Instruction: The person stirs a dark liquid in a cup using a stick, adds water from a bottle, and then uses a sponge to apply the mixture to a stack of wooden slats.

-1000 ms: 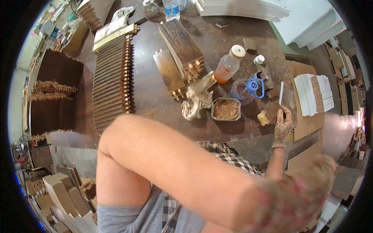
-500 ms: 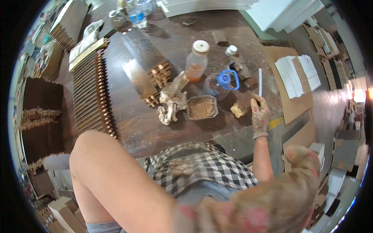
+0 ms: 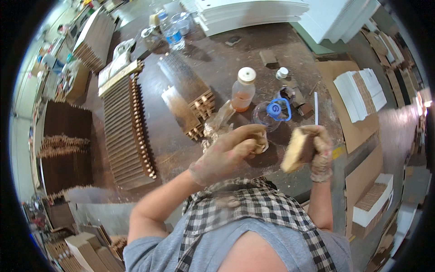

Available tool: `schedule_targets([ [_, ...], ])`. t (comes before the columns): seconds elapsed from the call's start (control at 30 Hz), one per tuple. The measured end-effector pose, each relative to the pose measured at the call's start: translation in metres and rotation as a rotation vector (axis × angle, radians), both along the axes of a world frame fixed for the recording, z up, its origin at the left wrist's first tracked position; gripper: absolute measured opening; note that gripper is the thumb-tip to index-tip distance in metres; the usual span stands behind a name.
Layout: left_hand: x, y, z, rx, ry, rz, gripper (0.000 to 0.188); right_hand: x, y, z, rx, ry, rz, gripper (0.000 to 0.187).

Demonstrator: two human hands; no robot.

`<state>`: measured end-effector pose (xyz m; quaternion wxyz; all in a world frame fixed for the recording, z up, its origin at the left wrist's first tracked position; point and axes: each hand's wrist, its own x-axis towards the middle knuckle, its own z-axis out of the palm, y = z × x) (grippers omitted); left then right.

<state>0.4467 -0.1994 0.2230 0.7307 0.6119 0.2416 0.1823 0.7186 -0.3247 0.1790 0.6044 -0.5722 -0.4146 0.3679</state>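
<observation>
Well — sponge (image 3: 295,150) in right-hand fingers (image 3: 321,138)

Wkshp, 1 rm. Worktable (image 3: 213,68), dk brn, top scuffed. Wall (image 3: 26,75), L side, pale, lower part behind clutter. Floor (image 3: 392,131), R side, grey, w/ sheen. Bright light (image 3: 427,104), far R edge, source unclear. Stacked bds (image 3: 404,81), R bkgd.
</observation>
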Motion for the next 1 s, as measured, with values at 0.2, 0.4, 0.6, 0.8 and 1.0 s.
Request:
schedule_targets([
  [0.2, -0.003, -0.024, -0.058, -0.305, -0.17, -0.033, 0.058, -0.082, 0.045, 0.002, -0.008, -0.137, 0.388, 0.025],
  [0.4, -0.033, -0.038, -0.08, -0.905, -0.406, 0.284, 0.051, -0.043, 0.07, 0.005, 0.165, -0.663, -0.053, 0.03],
  [0.6, -0.031, -0.042, -0.087, -0.874, -0.394, 0.382, 0.054, -0.032, 0.096, -0.012, 0.004, -1.098, 0.046, 0.038],
  [0.8, -0.026, -0.042, -0.081, -0.937, -0.531, 0.469, 0.048, -0.021, 0.098, -0.027, 0.071, -1.088, 0.102, 0.039],
  [1.0, -0.041, -0.044, -0.105, -0.86, -0.526, 0.395, 0.052, -0.015, 0.094, -0.019, 0.103, -1.009, 0.096, 0.035],
])
